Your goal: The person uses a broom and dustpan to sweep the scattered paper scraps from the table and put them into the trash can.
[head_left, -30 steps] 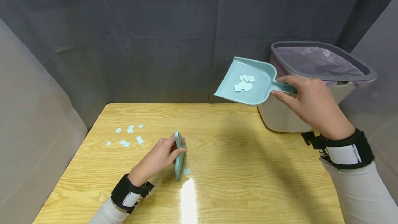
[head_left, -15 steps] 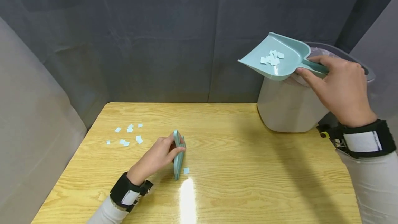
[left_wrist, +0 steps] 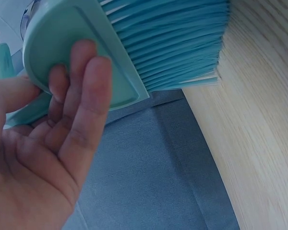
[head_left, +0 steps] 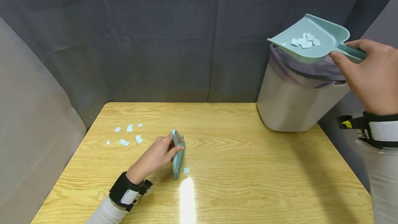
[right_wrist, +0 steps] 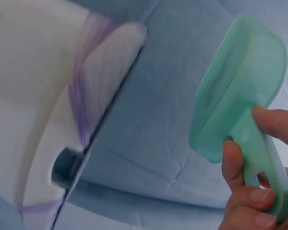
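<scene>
My right hand (head_left: 377, 72) grips the handle of a light teal dustpan (head_left: 329, 34), held in the air over the bin's opening. Several pale paper scraps (head_left: 306, 40) lie in the pan. In the right wrist view, fingers and thumb wrap the dustpan's handle (right_wrist: 254, 153). On the table, my left hand (head_left: 158, 155) holds a matching teal hand brush (head_left: 178, 158). Its blue bristles (left_wrist: 177, 43) touch or nearly touch the wood in the left wrist view. One square paper scrap (head_left: 186, 170) lies just right of the brush.
A pale bin (head_left: 289, 103) with a dark rim and a purple liner stands beyond the table's back right corner. More paper scraps (head_left: 130, 128) are scattered on the table's left side. A dark curtain (head_left: 155, 44) hangs behind the wooden table (head_left: 248, 168).
My right hand has carried the dustpan, with the scraps in it, up and to the right until it is over the bin. My left hand and the brush have hardly moved.
</scene>
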Motion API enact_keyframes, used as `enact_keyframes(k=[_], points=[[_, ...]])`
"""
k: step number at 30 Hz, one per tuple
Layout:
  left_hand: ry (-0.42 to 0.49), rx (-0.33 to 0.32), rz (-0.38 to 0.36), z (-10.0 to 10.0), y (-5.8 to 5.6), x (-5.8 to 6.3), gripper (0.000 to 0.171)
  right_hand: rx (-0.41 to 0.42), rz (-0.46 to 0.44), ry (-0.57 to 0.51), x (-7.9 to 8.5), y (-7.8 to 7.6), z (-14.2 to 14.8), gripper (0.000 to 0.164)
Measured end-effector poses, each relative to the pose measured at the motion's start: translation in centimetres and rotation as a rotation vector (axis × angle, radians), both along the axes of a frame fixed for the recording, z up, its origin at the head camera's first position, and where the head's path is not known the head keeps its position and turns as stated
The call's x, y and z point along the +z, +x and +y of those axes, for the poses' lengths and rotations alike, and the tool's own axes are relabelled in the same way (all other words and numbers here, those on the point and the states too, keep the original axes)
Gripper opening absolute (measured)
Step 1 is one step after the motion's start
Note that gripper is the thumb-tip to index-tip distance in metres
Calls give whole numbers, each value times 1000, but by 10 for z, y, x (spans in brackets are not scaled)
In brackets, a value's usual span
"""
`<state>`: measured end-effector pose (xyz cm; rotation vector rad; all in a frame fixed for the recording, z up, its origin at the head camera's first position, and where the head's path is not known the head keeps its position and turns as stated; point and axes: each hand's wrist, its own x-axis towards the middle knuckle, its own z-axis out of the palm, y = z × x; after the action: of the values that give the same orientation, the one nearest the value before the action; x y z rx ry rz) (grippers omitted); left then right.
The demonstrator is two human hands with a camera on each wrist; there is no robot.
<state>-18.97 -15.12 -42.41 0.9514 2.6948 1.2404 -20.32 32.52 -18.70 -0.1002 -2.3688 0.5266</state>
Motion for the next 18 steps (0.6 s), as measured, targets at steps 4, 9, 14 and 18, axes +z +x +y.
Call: enact_keyframes(k=[4, 9, 14, 18], points=[[-1, 9, 7, -1, 0, -1, 15, 25, 37, -42, 3, -8, 7, 55], [3, 6, 21, -1, 0, -2, 14, 19, 100, -74, 6, -16, 13, 49], [12, 2, 6, -1, 1, -2, 14, -25, 138, -86, 10, -24, 19, 48], [25, 9, -5, 0, 1, -1, 14, -40, 191, -82, 12, -32, 27, 45]])
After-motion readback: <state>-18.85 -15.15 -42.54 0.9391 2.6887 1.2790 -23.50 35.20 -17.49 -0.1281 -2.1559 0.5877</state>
